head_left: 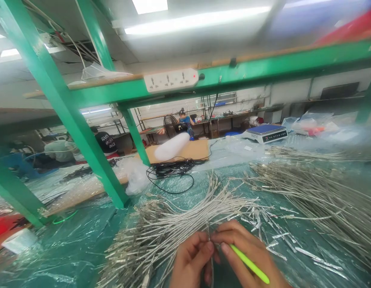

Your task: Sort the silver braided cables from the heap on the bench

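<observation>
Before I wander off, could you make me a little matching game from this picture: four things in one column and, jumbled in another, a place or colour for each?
Things
1. Pen-like tool
2. Weighing scale
3. Power strip
4. Coil of cable

Places and colours
A. Mounted on the green beam
B. Black, by the cardboard
C. In the person's right hand
D. White with a blue top

Right pairs: 1-C, 2-D, 3-A, 4-B

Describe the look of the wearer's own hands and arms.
The left hand and right hand are both ungloved, with fingers uncovered. No rings, watch or sleeves show. The picture cuts off the arms, so anything worn higher up cannot be told.
</observation>
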Motion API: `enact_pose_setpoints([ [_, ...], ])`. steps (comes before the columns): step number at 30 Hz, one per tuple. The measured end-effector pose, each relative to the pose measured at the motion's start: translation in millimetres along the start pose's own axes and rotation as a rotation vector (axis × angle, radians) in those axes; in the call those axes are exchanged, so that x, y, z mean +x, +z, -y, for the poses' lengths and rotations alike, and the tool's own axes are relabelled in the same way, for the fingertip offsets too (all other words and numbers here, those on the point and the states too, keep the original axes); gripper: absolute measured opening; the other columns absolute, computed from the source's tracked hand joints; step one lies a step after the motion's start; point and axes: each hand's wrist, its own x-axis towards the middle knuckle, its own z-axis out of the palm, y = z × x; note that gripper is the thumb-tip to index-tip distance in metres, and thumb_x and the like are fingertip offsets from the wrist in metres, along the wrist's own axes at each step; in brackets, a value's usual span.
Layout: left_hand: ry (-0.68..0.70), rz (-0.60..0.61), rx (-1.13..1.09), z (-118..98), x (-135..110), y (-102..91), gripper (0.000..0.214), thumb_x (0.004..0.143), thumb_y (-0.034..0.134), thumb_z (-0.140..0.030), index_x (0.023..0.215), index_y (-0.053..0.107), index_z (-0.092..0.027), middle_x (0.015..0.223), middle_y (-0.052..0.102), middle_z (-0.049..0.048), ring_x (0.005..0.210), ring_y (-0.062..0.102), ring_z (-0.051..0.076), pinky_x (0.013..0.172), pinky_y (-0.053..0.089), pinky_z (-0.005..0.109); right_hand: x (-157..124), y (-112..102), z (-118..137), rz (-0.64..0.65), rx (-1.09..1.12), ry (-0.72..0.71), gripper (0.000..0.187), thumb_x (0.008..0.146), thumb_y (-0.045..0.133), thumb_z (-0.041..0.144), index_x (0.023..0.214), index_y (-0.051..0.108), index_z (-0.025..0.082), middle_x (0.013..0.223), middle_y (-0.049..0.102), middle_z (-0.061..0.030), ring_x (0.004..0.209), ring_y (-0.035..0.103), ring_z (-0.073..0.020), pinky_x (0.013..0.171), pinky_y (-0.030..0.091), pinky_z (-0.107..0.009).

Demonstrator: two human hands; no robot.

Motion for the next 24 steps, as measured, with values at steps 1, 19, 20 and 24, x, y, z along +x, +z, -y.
enact_pose_setpoints([
  [1,-0.006,0.006,0.010,0.9,0.3,-0.1,0.035,0.074,0.072,-0.046,0.068,0.063,-0.014,0.058,0.062,0.0004,0.033,0.039,0.003,0.036,0.028,0.017,-0.8,0.9,-1.0,-0.012,-0.020,0.000,0.025,0.090,0.048,0.008,0.106,0.063,0.021,0.094,0.063,-0.0069,0.087,0.064,-0.0180,0.076,0.055,-0.027],
  [19,0.000,-0.009,0.085,-9.0,-2.0,4.2,0.039,0.074,0.070,-0.051,0.070,0.063,-0.012,0.063,0.063,0.0021,0.036,0.040,0.005,0.039,0.024,0.020,-1.4,-0.6,1.5,0.006,-0.175,-0.104,0.033,0.089,0.049,0.006,0.116,0.060,0.022,0.102,0.063,-0.0095,0.091,0.065,-0.0195,0.076,0.058,-0.029],
  [20,-0.005,-0.013,0.082,-8.2,-1.8,3.8,0.040,0.074,0.070,-0.051,0.070,0.063,-0.012,0.062,0.063,0.0022,0.035,0.040,0.005,0.038,0.024,0.020,-2.1,0.1,0.0,-0.002,-0.199,-0.116,0.033,0.089,0.049,0.006,0.116,0.060,0.022,0.102,0.063,-0.0096,0.092,0.064,-0.0202,0.077,0.057,-0.030],
  [24,-0.007,-0.035,0.059,-5.9,-1.2,2.7,0.037,0.074,0.071,-0.048,0.077,0.064,-0.013,0.061,0.064,0.0022,0.034,0.040,0.005,0.038,0.027,0.019,-6.5,2.5,-9.3,-0.033,-0.310,-0.114,0.034,0.088,0.050,0.008,0.117,0.060,0.022,0.106,0.064,-0.0092,0.097,0.063,-0.0219,0.081,0.056,-0.032],
])
